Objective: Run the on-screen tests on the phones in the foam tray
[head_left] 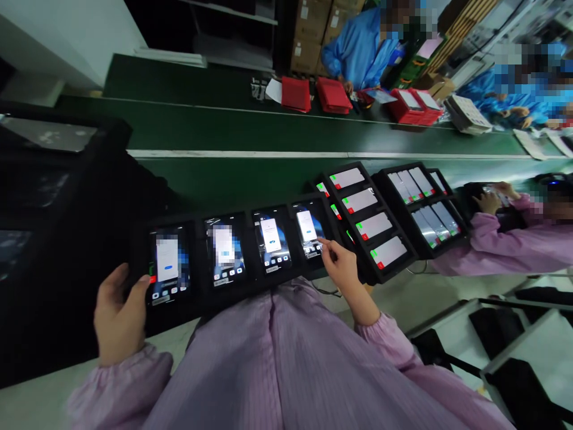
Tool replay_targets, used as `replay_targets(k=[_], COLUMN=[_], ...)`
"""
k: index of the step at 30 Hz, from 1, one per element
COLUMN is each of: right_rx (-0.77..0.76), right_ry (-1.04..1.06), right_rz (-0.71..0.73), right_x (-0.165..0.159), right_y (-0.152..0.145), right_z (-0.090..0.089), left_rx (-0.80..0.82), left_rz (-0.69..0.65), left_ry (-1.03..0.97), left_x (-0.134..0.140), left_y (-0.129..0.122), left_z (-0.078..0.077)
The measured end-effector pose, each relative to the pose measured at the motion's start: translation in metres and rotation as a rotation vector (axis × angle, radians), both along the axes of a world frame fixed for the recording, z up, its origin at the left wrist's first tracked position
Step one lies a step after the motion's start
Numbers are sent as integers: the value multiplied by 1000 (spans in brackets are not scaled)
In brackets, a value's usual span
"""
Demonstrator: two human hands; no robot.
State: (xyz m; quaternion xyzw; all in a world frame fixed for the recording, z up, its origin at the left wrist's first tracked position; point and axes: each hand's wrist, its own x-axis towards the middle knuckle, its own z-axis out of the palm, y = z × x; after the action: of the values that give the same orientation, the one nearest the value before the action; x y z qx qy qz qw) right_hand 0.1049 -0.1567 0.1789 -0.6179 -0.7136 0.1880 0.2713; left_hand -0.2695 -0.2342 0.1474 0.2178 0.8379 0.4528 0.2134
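Where four phones (pixel 272 242) lie: face up in a black tray (pixel 198 257) at the bench (pixel 215 130)'s near side, presumably so all show together.
Left hand (pixel 119 316): clamped on the tray's left end, seemingly steadying it.
Right hand (pixel 342 266): empty, index finger extended at the rightmost phone (pixel 307 230), contact unclear.

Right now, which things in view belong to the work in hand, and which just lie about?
In use:
black tray, left end gripped by the left hand
four lit phones in it
right hand, fingers at the rightmost phone

Seemingly just lying about:
white-screened phones to the right
red packets on the green bench
cardboard boxes behind
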Motion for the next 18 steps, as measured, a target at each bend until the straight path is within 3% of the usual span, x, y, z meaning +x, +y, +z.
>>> replay_targets(k=[3,8,14,18], right_rx=[-24,-59,-102,-154], right_ry=[-5,-31,-58,-85], right_rz=[49,98,123,269], right_x=[-7,-18,-30,-58], right_y=[4,16,23,20], right_z=[-1,-10,-8,-1], left_rx=[-25,-12,-37,-37], left_rz=[76,66,74,86], left_ry=[-88,-93,-83,-45], left_x=[5,9,6,6], left_y=[3,5,5,9], left_z=[4,12,7,5])
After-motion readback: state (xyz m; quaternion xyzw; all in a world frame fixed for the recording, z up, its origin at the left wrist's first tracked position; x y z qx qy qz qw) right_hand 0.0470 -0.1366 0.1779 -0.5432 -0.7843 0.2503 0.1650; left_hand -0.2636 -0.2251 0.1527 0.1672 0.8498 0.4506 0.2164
